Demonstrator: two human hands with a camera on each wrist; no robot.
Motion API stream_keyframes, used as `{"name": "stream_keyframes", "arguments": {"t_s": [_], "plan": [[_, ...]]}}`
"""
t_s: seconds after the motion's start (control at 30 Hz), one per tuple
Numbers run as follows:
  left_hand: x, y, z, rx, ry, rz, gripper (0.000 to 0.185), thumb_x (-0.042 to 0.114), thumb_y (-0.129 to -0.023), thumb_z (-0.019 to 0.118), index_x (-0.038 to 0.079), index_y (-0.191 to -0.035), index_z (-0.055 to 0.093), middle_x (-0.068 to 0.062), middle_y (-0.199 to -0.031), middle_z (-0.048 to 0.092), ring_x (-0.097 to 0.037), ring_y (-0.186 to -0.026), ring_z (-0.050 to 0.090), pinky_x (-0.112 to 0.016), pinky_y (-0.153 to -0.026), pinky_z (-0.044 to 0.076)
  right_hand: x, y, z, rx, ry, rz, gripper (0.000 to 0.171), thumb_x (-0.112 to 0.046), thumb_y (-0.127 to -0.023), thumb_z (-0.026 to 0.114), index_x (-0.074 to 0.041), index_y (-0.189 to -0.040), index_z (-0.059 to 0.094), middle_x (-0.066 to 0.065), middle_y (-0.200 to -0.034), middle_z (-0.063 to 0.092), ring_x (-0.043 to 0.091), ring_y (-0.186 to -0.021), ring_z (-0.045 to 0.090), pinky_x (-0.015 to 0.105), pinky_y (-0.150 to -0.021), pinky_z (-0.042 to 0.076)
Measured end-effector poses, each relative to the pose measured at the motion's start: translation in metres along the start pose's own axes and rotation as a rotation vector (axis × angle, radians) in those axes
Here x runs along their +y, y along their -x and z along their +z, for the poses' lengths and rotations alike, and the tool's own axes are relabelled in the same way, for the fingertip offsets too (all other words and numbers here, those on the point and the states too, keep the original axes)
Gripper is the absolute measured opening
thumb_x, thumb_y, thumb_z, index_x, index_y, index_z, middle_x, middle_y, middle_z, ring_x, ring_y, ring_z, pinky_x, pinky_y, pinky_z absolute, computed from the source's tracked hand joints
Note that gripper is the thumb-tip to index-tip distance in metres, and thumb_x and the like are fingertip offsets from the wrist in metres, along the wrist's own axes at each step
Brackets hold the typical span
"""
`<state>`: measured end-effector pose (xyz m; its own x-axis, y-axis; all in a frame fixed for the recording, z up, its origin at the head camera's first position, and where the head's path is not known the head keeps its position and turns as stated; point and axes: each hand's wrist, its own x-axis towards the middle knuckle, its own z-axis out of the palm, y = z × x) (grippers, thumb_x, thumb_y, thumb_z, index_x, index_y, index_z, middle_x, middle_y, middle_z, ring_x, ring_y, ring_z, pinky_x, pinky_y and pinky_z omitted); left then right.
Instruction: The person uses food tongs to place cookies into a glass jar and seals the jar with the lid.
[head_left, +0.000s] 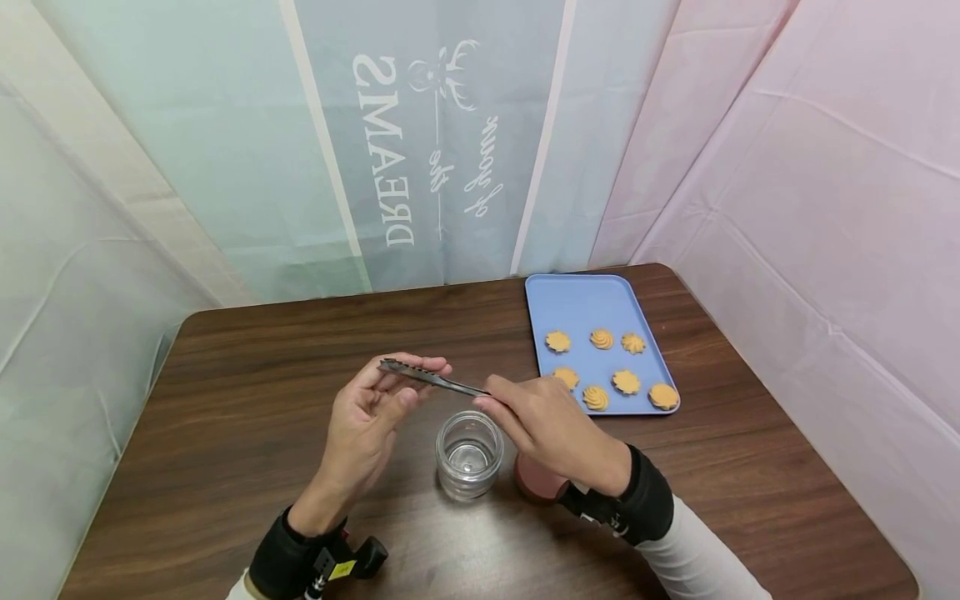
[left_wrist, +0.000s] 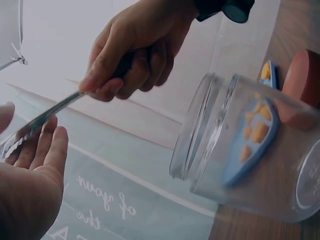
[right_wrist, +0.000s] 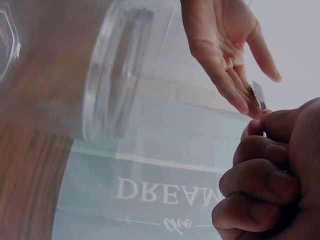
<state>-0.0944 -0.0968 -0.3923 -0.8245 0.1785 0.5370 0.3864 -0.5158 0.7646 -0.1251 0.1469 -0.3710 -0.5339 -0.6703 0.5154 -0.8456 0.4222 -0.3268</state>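
Here we see the right hand (head_left: 551, 425) gripping the tongs (head_left: 431, 377) by the handle, fingers curled round it. The left hand (head_left: 367, 421) lies palm-up with relaxed fingers under the tongs' tip, above the glass jar (head_left: 468, 454).

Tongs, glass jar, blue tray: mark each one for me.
tongs (head_left: 435, 379), head view, middle of the metal arms
glass jar (head_left: 468, 454), head view, open mouth
blue tray (head_left: 581, 304), head view, bare far end
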Motion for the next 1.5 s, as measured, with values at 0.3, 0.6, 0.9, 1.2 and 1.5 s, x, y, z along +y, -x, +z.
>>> {"name": "stream_keyframes", "arguments": {"t_s": [0.3, 0.6, 0.9, 1.2, 1.5], "plan": [[-0.004, 0.000, -0.011, 0.015, -0.084, -0.006, 0.057, 0.017, -0.104, 0.070, -0.004, -0.152, 0.047, -0.012, -0.144, 0.064, -0.024, -0.134, 0.063, -0.042, -0.114, 0.048, 0.007, 0.001, -0.015, 0.055, -0.016, 0.009, 0.040, -0.039, -0.116, 0.036, -0.015, -0.089, 0.052, -0.014, -0.066, 0.024, -0.005, -0.057, 0.020, 0.014, -0.051, 0.019], [-0.012, 0.005, -0.028, -0.095, -0.279, -0.052, 0.105, 0.053, -0.090, 0.081, 0.003, -0.165, 0.027, -0.022, -0.164, 0.041, -0.026, -0.152, 0.043, -0.036, -0.124, 0.035, 0.016, 0.004, -0.026, 0.096, -0.002, 0.067, 0.033, -0.033, -0.115, 0.047, -0.016, -0.087, 0.055, -0.011, -0.066, 0.028, -0.002, -0.057, 0.024, 0.017, -0.053, 0.022], [-0.030, 0.027, -0.044, -0.194, -0.570, -0.117, 0.121, 0.065, -0.079, 0.083, 0.010, -0.167, 0.021, -0.021, -0.168, 0.036, -0.020, -0.157, 0.033, -0.024, -0.125, 0.026, 0.023, 0.004, -0.027, 0.145, 0.038, 0.067, 0.038, -0.035, -0.115, 0.044, -0.015, -0.084, 0.053, -0.012, -0.063, 0.028, -0.003, -0.055, 0.024, 0.017, -0.052, 0.021], [-0.042, 0.038, -0.045, -0.228, -0.702, -0.227, 0.131, 0.071, -0.069, 0.086, 0.009, -0.166, 0.025, -0.008, -0.171, 0.035, -0.030, -0.157, 0.033, -0.024, -0.124, 0.025, 0.033, 0.006, -0.026, 0.157, 0.072, 0.101, 0.039, -0.035, -0.115, 0.045, -0.016, -0.081, 0.049, -0.012, -0.063, 0.030, -0.002, -0.054, 0.029, 0.019, -0.051, 0.023], [-0.054, 0.046, -0.039, -0.252, -0.789, -0.338, 0.134, 0.052, -0.060, 0.101, 0.011, -0.165, 0.029, -0.010, -0.169, 0.037, -0.036, -0.154, 0.035, -0.061, -0.121, 0.031, 0.045, 0.016, -0.029, 0.108, 0.136, 0.144, 0.030, -0.025, -0.113, 0.053, -0.016, -0.085, 0.050, -0.013, -0.065, 0.028, -0.001, -0.055, 0.023, 0.021, -0.055, 0.021]]}}
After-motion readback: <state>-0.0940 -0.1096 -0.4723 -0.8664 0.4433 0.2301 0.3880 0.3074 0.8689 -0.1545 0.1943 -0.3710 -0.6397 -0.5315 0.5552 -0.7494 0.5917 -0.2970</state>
